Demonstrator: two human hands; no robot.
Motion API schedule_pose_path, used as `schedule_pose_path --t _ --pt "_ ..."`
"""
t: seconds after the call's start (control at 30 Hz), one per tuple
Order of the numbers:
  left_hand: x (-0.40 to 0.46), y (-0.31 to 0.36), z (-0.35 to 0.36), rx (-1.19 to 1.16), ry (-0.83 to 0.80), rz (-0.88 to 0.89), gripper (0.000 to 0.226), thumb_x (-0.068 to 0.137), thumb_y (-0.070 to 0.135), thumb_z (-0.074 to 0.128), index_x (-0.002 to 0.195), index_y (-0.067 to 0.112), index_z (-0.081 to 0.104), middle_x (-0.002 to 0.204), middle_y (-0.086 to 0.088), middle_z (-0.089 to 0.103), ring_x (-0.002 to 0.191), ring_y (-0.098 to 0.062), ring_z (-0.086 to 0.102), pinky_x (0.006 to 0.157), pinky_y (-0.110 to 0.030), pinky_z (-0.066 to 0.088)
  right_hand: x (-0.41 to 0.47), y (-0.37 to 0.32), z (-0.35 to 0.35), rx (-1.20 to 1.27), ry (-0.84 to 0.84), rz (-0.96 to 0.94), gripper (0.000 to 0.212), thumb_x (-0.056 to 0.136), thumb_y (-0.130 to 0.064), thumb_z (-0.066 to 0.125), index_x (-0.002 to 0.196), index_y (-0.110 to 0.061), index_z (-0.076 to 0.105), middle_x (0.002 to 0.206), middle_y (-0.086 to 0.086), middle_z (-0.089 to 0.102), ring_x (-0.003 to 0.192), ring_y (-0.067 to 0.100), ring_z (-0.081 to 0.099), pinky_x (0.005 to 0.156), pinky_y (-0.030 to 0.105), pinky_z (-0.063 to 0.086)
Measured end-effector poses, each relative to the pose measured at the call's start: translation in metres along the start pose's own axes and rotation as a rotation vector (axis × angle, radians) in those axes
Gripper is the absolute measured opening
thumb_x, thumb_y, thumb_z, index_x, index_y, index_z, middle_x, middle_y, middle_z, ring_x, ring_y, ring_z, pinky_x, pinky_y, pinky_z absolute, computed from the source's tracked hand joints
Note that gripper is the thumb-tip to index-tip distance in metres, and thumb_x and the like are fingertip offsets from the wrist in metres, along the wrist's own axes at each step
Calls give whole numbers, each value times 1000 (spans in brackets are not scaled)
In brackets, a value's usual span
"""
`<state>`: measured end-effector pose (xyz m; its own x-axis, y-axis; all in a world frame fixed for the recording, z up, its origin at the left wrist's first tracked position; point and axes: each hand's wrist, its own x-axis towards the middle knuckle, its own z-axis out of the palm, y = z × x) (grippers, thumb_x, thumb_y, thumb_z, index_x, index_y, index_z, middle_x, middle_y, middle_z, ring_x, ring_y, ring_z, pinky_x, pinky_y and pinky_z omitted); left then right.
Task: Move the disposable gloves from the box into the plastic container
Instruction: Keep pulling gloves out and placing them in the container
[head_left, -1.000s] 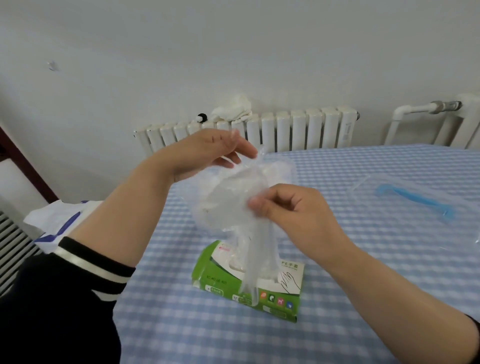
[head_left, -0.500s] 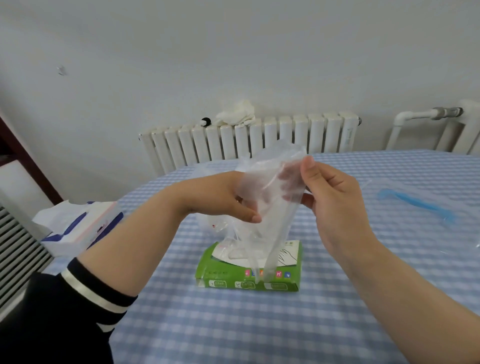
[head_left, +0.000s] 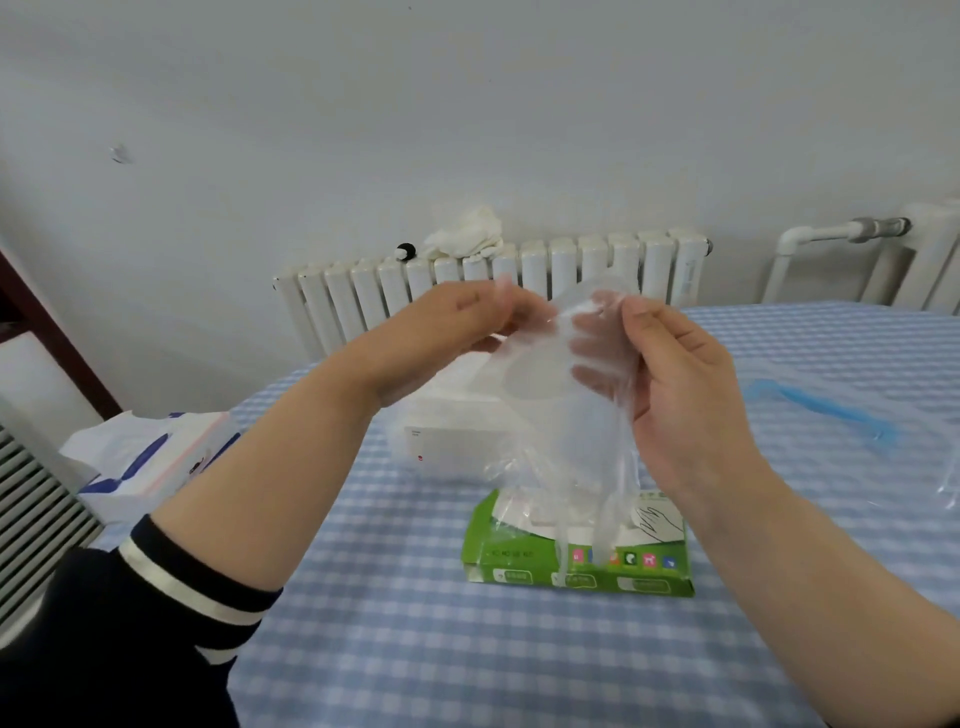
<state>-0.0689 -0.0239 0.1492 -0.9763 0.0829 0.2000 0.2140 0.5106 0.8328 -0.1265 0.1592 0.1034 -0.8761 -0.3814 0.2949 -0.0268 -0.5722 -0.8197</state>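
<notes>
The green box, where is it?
In the head view, the green box lies on the checked table, low and centre-right, under the clear gloves.

The clear glove (head_left: 566, 415) veils the right hand's (head_left: 670, 384) fingers (head_left: 597, 332), which show only as a pale blur through the film, and where the left hand's (head_left: 447, 338) fingertips meet it cannot be made out. The film also hangs across the top opening of the green box (head_left: 582, 566), whose small print is too fine to read. Behind the glove a white container (head_left: 452, 441) is partly covered (its far side hidden by the left wrist). The plastic bag with a blue strip (head_left: 826, 410) runs off the right edge, its outline barely visible. The tissue pack (head_left: 150, 462) is cut by the left forearm.
</notes>
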Motion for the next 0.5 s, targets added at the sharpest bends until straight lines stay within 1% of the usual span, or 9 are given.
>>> schedule_pose_path --t 0.1,0.17,0.2,0.23,0.27,0.3,0.37,0.4,0.5 --pt "10 15 8 109 94 -3 18 90 36 65 98 22 72 86 12 74 86 -2 67 80 -18 50 0 3 1 -53 -1 26 20 97 -17 52 88 -14 70 90 0 74 75 14 69 65 31 59" --pt "14 20 11 144 101 1 6 89 21 68 91 17 72 76 10 72 76 -2 66 76 -15 51 2 6 -1 -134 -23 35 19 96 -22 54 91 -15 70 91 1 74 76 15 69 66 31 59" --pt "15 22 13 143 100 4 3 89 18 69 88 15 72 75 9 71 74 -3 66 75 -16 52 4 7 -3 -206 -58 47 20 95 -31 55 96 -16 69 91 1 74 78 16 70 67 31 59" --pt "17 23 13 140 102 7 2 88 15 70 87 14 71 74 8 71 72 -4 65 75 -18 53 6 7 -6 -335 -127 64 30 91 -43 58 104 -18 67 94 -2 73 83 15 70 70 31 58" --pt "18 24 14 140 105 6 3 88 13 70 85 14 70 73 7 70 71 -6 65 74 -20 54 7 7 -10 -530 -241 84 46 84 -56 62 114 -22 62 101 -7 71 91 12 69 75 30 57" --pt "19 24 14 142 111 3 5 88 13 71 83 14 69 72 6 70 70 -7 65 74 -21 56 6 8 -14 -757 -383 120 60 77 -64 66 123 -28 55 108 -13 67 99 6 65 82 27 54" --pt "20 25 15 147 119 -5 8 85 15 73 79 16 68 69 7 68 67 -7 66 72 -21 57 -1 11 -18 -1131 -611 224 74 70 -62 74 132 -40 40 118 -24 58 106 -3 56 91 23 45" --pt "19 25 16 149 119 -13 10 83 17 74 76 16 67 67 6 67 65 -6 66 69 -19 56 -5 13 -20 -1256 -667 254 80 70 -59 76 137 -42 34 123 -26 54 107 -2 54 90 23 42" --pt "17 25 16 144 112 -43 18 79 19 78 71 15 62 63 4 61 60 -4 65 62 -13 50 -12 25 -27 -1490 -755 313 95 72 -52 78 146 -41 20 142 -21 43 103 2 55 88 25 42"
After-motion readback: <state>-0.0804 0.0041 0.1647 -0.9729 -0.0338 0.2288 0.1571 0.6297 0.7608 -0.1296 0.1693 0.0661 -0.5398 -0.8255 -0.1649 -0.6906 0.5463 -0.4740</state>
